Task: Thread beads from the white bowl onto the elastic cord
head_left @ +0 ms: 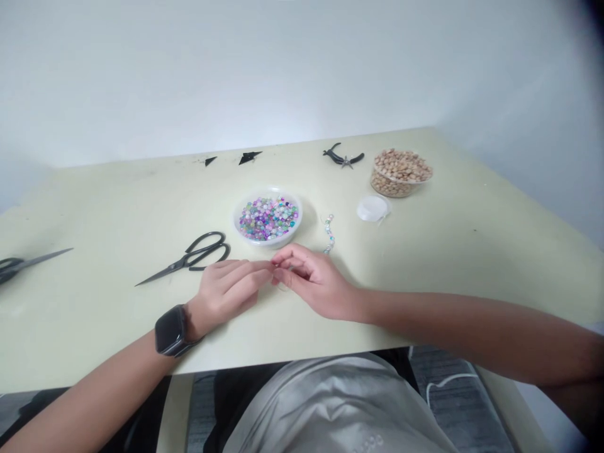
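My left hand (236, 286), with a black watch (170, 331) on its wrist, and my right hand (321, 281) meet fingertip to fingertip, both pinched closed. A thin pale thread (282, 288) shows just below the fingertips. What else the right fingers grip is too small and covered to make out. From behind my right hand a short string of beads (329, 233) lies on the table, its near end hidden. Just beyond the fingertips stands a white bowl (234, 220) of purple, green and clear beads (268, 219).
Black-handled scissors (189, 257) lie left of the bowl; a second pair (23, 267) is at the far left. Pliers (343, 156), a tub of tan nut-like pieces (401, 173) and a white round piece (372, 208) sit back right. Black scraps (248, 157) lie near the wall.
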`<state>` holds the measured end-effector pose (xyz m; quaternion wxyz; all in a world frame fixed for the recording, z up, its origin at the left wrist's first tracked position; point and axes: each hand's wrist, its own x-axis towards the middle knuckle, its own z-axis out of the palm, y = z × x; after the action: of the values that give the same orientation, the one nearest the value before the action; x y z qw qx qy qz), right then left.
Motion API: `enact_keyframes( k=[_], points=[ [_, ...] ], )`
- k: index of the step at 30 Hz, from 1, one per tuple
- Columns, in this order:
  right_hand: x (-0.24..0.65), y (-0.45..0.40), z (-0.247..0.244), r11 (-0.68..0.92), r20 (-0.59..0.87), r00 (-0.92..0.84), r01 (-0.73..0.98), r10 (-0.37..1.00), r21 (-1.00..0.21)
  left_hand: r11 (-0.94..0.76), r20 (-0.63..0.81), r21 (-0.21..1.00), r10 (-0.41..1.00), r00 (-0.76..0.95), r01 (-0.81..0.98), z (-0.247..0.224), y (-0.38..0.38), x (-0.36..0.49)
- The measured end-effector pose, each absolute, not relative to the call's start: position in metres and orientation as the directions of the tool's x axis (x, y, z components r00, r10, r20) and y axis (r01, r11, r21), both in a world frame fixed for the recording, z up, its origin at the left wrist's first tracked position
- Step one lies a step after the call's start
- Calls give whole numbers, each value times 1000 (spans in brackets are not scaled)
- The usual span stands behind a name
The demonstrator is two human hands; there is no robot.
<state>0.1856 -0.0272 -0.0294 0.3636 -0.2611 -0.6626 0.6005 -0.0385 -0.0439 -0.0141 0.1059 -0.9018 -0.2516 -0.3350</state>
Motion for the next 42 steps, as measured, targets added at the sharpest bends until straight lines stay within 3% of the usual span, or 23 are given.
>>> enact_keyframes(
  k=[9, 20, 27, 35, 42],
  points=[
    [186, -20, -33, 67, 88, -636, -57, 767, -996, -857, 648, -45, 367, 668, 514, -15, -43, -38],
    [187, -19, -33, 153, 78, -637, 63, 767, -986, -822, 704, -7, 400, 587, 569, -18, -42, -34],
    [187, -21, -32, 122, 53, -643, 64, 764, -990, -756, 789, 45, 428, 441, 653, -10, -39, -35],
    [186, -22, -27, 85, 32, -645, 51, 763, -995, -744, 532, 131, 611, 587, 655, -11, -34, -38],
    [185, -20, -31, 87, 38, -648, 44, 761, -995, -799, 473, 100, 563, 678, 593, -13, -38, -29]
  ],
)
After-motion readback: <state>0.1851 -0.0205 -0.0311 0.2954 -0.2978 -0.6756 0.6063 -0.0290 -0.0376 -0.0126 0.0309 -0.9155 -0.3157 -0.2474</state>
